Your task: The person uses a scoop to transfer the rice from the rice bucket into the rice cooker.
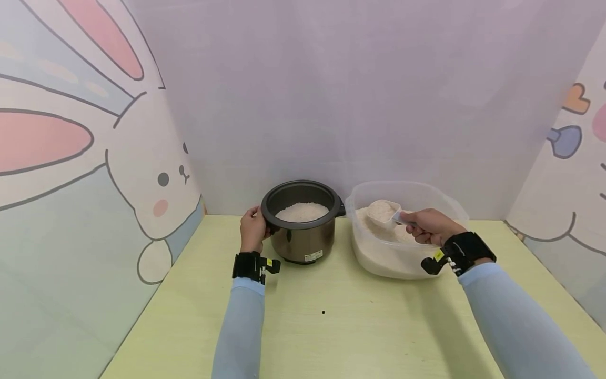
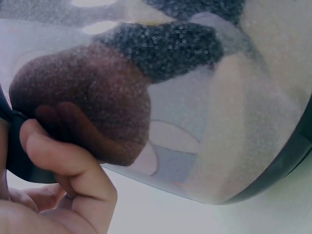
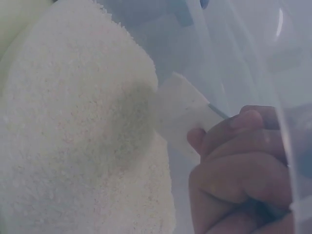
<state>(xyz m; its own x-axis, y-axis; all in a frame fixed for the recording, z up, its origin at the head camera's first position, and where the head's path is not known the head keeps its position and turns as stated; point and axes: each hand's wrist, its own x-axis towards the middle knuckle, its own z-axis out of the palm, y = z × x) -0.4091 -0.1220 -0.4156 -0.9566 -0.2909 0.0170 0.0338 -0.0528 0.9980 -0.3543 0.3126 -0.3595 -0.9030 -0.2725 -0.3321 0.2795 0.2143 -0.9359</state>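
A dark brown rice cooker (image 1: 307, 239) with an open top stands near the back wall, with white rice (image 1: 303, 211) inside. My left hand (image 1: 253, 230) grips its left side handle (image 2: 29, 161), the fingers curled round it in the left wrist view. To the right stands a clear plastic tub (image 1: 364, 258) partly filled with rice. My right hand (image 1: 433, 226) holds a white measuring scoop (image 1: 385, 221) by its handle. Heaped with rice, the scoop is over the tub's rice (image 3: 73, 126). Whether its base touches that rice I cannot tell.
Both vessels stand side by side on a pale yellow-green table (image 1: 331, 337), close to a plain lilac backdrop (image 1: 341, 105). A tiny black speck (image 1: 323, 312) lies in front of them. Cartoon rabbit panels (image 1: 137, 173) flank the table.
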